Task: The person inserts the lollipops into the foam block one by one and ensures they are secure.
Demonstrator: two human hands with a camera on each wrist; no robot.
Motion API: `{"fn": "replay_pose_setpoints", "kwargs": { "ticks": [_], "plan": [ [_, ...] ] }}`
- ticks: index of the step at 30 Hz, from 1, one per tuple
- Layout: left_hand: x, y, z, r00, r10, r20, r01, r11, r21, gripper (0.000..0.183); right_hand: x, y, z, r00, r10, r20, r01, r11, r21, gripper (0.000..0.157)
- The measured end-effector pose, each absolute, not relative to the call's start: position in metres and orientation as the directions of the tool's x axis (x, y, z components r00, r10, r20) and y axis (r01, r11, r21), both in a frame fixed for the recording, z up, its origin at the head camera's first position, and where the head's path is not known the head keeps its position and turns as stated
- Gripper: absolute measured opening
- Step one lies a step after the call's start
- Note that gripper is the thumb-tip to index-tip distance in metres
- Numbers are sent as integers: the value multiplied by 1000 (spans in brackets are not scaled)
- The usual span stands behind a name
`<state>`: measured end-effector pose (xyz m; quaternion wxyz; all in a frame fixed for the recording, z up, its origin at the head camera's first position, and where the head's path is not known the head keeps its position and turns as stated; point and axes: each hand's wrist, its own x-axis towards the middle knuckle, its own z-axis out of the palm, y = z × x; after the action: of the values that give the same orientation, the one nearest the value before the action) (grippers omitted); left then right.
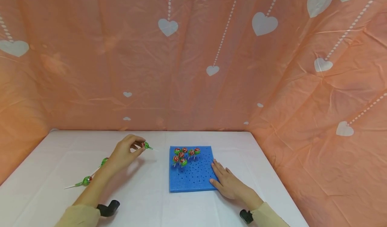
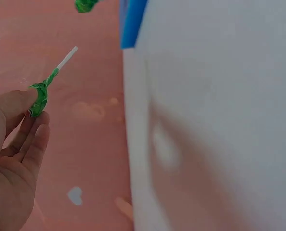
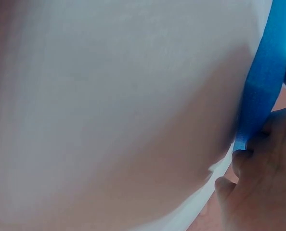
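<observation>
My left hand (image 1: 127, 151) pinches a lollipop (image 1: 146, 145) by its wrapped head between thumb and fingers, above the table and left of the foam. In the left wrist view the white stick of this lollipop (image 2: 40, 100) points up and away from the hand. A blue foam block (image 1: 196, 180) dotted with small holes lies on the table. Several red-and-green lollipops (image 1: 183, 162) stand in its far left part, heads up. With fingers extended, my right hand (image 1: 228, 184) rests on the block's right edge; the right wrist view shows its fingers along the foam's side (image 3: 261, 91).
Two more lollipops lie on the white table (image 1: 142, 200) at the left, one (image 1: 87, 180) nearer and one (image 1: 104, 161) partly behind the left forearm. An orange curtain (image 1: 187, 99) with white hearts stands behind the table and along its sides.
</observation>
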<state>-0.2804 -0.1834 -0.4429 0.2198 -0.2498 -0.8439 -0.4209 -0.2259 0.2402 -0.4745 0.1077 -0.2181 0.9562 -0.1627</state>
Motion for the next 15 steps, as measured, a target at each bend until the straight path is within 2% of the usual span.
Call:
{"fn": "replay_pose_setpoints", "kwargs": {
  "ticks": [15],
  "plan": [
    [-267, -152, -410, -719, 244, 651, 664, 517, 540, 31, -227, 240, -476, -880, -454, -136, -388, 855, -344, 73]
  ]
}}
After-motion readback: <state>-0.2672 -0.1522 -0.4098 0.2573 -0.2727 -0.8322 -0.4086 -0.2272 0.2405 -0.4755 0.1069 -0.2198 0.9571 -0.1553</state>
